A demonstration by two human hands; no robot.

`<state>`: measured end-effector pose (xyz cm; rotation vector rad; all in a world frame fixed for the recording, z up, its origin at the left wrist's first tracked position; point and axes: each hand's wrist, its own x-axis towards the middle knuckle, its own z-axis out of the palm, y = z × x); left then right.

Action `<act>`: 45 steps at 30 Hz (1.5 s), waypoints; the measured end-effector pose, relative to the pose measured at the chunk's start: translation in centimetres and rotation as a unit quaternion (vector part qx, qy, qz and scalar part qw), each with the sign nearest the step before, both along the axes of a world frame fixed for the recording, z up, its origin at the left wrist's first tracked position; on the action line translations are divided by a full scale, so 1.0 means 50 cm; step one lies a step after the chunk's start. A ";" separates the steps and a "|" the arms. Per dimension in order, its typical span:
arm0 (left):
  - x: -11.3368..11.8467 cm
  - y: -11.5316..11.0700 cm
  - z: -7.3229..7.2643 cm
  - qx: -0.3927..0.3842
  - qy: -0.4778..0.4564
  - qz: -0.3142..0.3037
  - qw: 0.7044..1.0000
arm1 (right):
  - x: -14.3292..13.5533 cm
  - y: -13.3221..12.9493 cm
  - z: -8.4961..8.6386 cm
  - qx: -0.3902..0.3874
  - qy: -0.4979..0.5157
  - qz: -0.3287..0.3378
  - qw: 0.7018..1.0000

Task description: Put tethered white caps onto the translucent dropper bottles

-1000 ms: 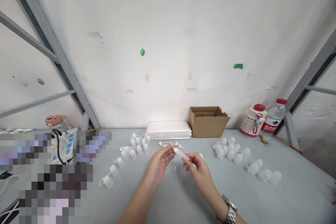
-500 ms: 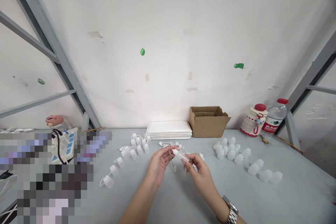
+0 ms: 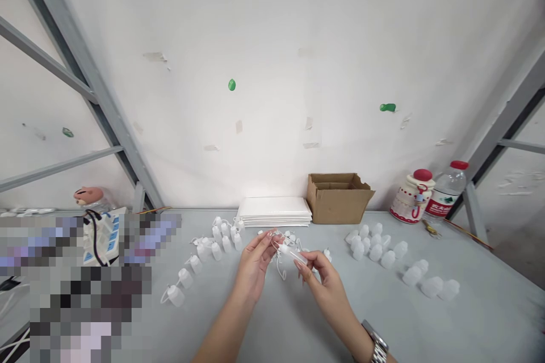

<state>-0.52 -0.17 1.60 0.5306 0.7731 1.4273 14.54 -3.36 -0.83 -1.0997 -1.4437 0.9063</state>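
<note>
Grey table (image 3: pixel 281 323) below; right hand (image 3: pixel 322 277) holds bottle (image 3: pixel 292 252), left hand (image 3: pixel 254 264) by its tip

Clear smooth plastic vial (image 3: pixel 293 253), matt brown cardboard box (image 3: pixel 339 206), shiny metal watch (image 3: pixel 376 342)

From my remote view, I have one slim, clear plastic tube with a white tapered top (image 3: pixel 293 253) raised over the tabletop, toward six o'clock from the middle of the picture. It lies tilted, its white top pointing to ten o'clock and its clear body running down to four o'clock, where fingertips cover the far end. I make out a thin, pale curved strand (image 3: pixel 276 243) by the top; whether they join, I can't tell.
</note>
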 end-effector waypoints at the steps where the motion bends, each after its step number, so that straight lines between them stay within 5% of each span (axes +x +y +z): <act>1: 0.000 -0.002 0.003 0.002 -0.005 -0.006 1.000 | 0.001 -0.002 0.002 0.006 0.002 -0.002 1.000; 21: 0.019 -0.022 0.012 -0.123 -0.189 -0.067 0.972 | 0.000 -0.019 -0.005 0.103 -0.032 -0.022 0.994; 45: 0.020 -0.021 0.014 -0.122 -0.184 -0.064 0.973 | -0.005 -0.023 0.002 0.111 -0.048 -0.041 0.992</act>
